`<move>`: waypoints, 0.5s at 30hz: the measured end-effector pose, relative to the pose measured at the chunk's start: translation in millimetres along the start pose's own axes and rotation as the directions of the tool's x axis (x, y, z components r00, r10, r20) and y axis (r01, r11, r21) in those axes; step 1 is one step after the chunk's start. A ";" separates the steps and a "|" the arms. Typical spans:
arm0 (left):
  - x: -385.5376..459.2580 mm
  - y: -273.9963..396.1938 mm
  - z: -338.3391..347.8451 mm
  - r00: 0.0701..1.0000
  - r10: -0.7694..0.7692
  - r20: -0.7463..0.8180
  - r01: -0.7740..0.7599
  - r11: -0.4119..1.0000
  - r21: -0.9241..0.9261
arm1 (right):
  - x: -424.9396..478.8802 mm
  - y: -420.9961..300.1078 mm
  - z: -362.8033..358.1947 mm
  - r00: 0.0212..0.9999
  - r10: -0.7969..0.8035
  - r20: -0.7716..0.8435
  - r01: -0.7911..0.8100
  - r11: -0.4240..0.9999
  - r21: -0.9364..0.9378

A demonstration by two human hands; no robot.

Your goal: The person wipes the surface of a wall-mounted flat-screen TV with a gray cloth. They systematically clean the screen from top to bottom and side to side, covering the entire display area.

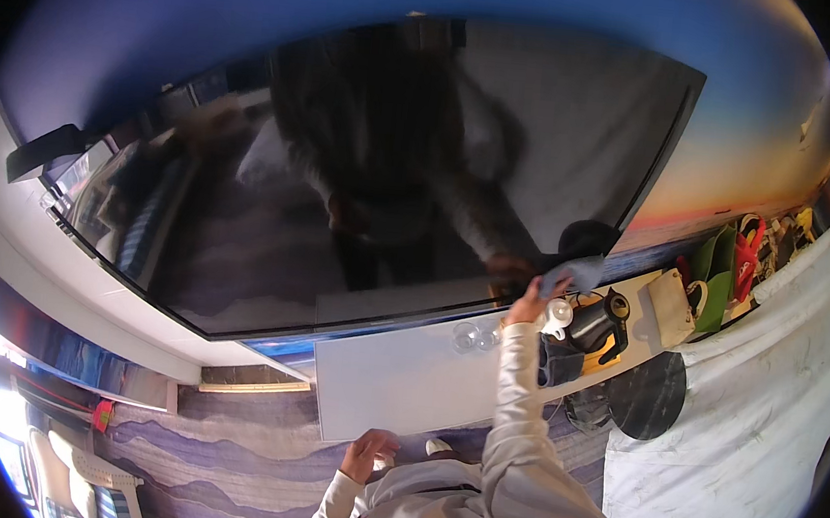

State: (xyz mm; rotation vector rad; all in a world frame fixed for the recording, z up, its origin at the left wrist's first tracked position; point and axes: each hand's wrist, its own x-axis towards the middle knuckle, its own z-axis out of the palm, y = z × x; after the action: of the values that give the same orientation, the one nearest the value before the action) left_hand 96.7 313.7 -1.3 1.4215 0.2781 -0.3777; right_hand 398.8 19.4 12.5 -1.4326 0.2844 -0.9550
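Observation:
My right hand (529,303) reaches over the back of a white counter (397,376), its fingers on the edge of a blue-grey cap or cloth (580,273). Just behind that, a rounded black item, probably a hat (588,239), sits against the lower right corner of a large television (407,184). White cups (556,316) stand close to the right wrist, beside a dark electric kettle (597,323). To the left of the wrist are clear glasses (473,337). My left hand (370,453) hangs near my waist, fingers loosely apart, with nothing seen in it.
A dark box-like item (560,364) lies before the kettle. Farther right are a cream handbag (668,307), a green bag (715,278) and a red bag (749,251). A round black table or stool (647,394) stands between the counter and a white-sheeted bed (733,435).

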 end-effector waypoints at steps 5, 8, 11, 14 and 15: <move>12.9 -10.6 14.7 0.994 -0.099 0.054 0.099 0.995 0.007 | -125.7 -1.3 35.8 0.860 -0.208 0.466 0.409 0.828 -0.383; 4.0 11.1 14.9 0.998 -0.027 -0.048 0.030 0.998 0.064 | -92.1 8.6 8.3 0.786 -0.052 0.616 0.479 0.681 -0.554; -3.1 16.7 5.0 0.989 -0.015 -0.147 0.024 0.998 0.059 | -2.2 14.4 -22.0 0.974 -0.023 0.224 0.036 0.998 -0.051; -12.4 10.0 -8.4 0.978 -0.056 -0.202 0.055 0.998 -0.006 | 40.2 36.5 -41.3 0.999 -0.034 -0.024 0.033 0.999 -0.011; -16.0 4.9 -11.5 0.980 -0.065 -0.188 0.057 0.997 -0.047 | 25.5 19.8 -29.4 1.000 -0.005 0.021 0.006 0.998 -0.057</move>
State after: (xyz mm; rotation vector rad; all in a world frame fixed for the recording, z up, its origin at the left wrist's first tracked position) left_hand 84.6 327.0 8.1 1.4120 0.4827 -0.2846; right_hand 402.0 -21.9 -1.5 -1.4952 0.2947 -0.9426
